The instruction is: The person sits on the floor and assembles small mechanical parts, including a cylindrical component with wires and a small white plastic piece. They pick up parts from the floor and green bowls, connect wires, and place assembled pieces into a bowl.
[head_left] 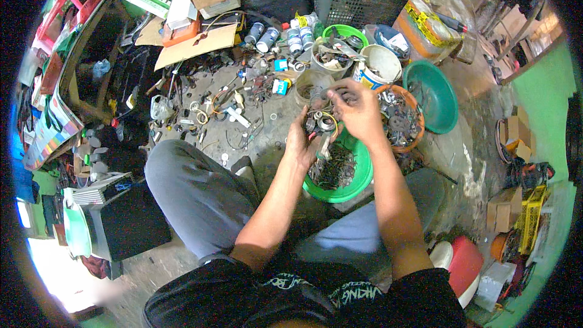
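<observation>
My left hand (pixel 300 141) is cupped, palm up, around a handful of small metal parts (pixel 325 123), some of them shiny rings. Just above and to its right, my right hand (pixel 359 109) has its fingers bent together; a dark piece shows by the fingertips, too small to name. Both hands are over a bright green basin (pixel 368 173) that holds a heap of dark screws or bolts. Beyond the hands stands a translucent tub (pixel 302 88) with bits of metal in it. To the right, an orange basin (pixel 419 136) is filled with mixed metal parts.
Loose parts, rings and wires (pixel 240 115) litter the floor ahead and left. Several spray cans (pixel 268 39), a white bucket (pixel 378 68) and a teal basin (pixel 446 94) stand farther off. A grey crate (pixel 358 9) is at the back. A black box (pixel 130 218) sits left of my knee.
</observation>
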A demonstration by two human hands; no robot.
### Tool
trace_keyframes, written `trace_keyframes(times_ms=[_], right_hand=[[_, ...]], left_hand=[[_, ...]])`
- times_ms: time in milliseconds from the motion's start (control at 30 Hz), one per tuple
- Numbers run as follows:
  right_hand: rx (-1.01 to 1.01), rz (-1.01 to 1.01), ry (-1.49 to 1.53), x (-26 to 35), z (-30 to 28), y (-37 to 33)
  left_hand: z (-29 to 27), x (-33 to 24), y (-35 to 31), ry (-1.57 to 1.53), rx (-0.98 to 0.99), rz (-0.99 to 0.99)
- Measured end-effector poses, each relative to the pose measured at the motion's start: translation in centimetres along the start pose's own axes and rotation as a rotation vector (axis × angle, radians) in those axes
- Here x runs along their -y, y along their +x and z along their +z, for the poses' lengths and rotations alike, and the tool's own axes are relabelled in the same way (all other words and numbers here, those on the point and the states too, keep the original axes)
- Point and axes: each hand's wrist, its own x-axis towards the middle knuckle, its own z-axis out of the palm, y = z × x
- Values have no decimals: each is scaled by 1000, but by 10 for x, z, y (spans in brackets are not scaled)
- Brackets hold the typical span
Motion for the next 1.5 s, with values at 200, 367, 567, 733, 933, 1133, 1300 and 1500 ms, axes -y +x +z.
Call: trace_keyframes(times_ms=[200,367,567,733,933,1133,1300,1500], right_hand=[[-329,-56,33,-20,-79,21],[-649,-11,-196,-182,-157,24],[-631,-9,-369,-203,-99,12],[-420,309,-581,-203,-92,10],[-352,-20,-263,-107,-83,39],[99,-3,-79,5,-80,14],[439,-119,-72,-3,-56,-4],[402,-212,-366,-3,-31,-21]], left_hand=[[-16,5,15,-124,30,-42],[-5,20,26,89,15,-29],[-13,17,31,45,-32,-22],[-19,18,35,132,-65,-42],[5,10,19,230,-259,2],[-24,17,36,156,-52,29],[-29,18,34,14,94,-7],[-28,20,33,-63,57,11]])
